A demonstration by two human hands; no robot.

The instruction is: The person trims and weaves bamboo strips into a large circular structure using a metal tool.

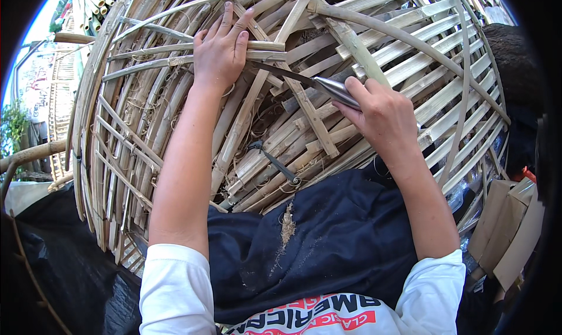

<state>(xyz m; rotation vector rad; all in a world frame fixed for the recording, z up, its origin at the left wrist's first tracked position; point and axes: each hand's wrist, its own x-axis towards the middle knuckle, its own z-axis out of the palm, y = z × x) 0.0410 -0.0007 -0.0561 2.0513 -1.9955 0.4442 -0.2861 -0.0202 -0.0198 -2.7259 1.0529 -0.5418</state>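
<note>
My left hand lies with fingers stretched out and spread over some thin bamboo strips, pressing on them near their cut ends. In my right hand is a knife with a shiny metal handle, gripped from the right. Its dark, narrow blade points left, the tip close beside my left hand and just under the strip ends. Below the blade, crossed bamboo slats sit on a heap of split bamboo pieces. Whether the blade touches a strip, I cannot tell.
A big curved bamboo frame of spaced slats spreads at the right. Dark cloth with shavings covers my lap. Flattened cardboard stands at the lower right, black plastic sheeting at the lower left. Green bamboo tubes lie at the upper left.
</note>
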